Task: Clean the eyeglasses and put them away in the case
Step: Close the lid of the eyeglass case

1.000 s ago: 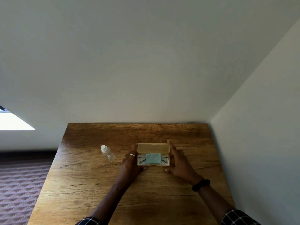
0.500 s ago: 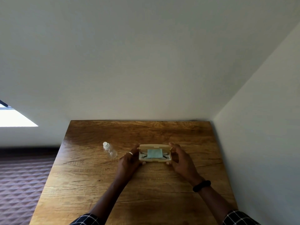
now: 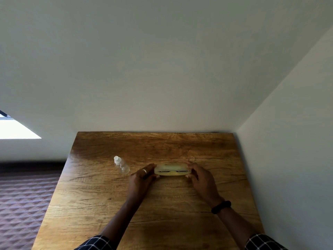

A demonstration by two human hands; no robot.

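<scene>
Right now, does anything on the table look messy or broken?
Nothing stands out. The case is closed and level on the table, with the left hand and the right hand gripping its ends. The bottle beside it looks tilted, but that may be the wide lens. No spill shows.

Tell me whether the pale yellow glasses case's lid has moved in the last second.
Yes. The pale yellow plastic case lid has swung down toward the person, shutting over the base, while the small clear plastic bottle stayed put.
</scene>
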